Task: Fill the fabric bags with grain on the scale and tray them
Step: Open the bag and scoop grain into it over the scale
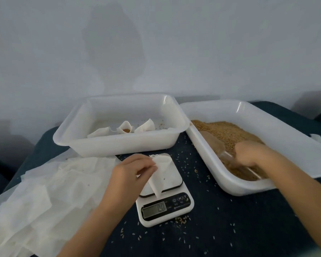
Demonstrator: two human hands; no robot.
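Forearms: both reach in from the near edge, bare; the left one crosses the pile of flat bags, the right one crosses the near rim of the grain tray
Left hand (132,170): fingers curled, pinching the top edge of a white fabric bag (160,173); the bag's mouth is held open and the bag hangs tilted over the scale platform, its lower corner reaching past the platform's near edge; whether it rests on the platform I cannot tell
Right hand (252,153): curled around the handle of a clear plastic scoop (216,145); blurred; the scoop's bowl lies in the grain (228,132), beyond and to the left of the hand
Scale (164,206): white digital kitchen scale, directly under and just nearer than the left hand; display lit, digits too blurred to read; buttons to the right of the display
Grain tray (235,186): white plastic, around the right hand, holding brown grain heaped toward its near side
Bag tray (119,143): white plastic, just beyond the left hand, touching or nearly touching the grain tray; inside lie three fabric bags (125,127), the middle one upright and open with grain showing, plus a few stray kernels
Empty bags (44,197): loose overlapping pile of flat white fabric bags, left of the left hand
Table (230,219): dark blue cover; spilled kernels (182,218) scattered between the hands and round the scale
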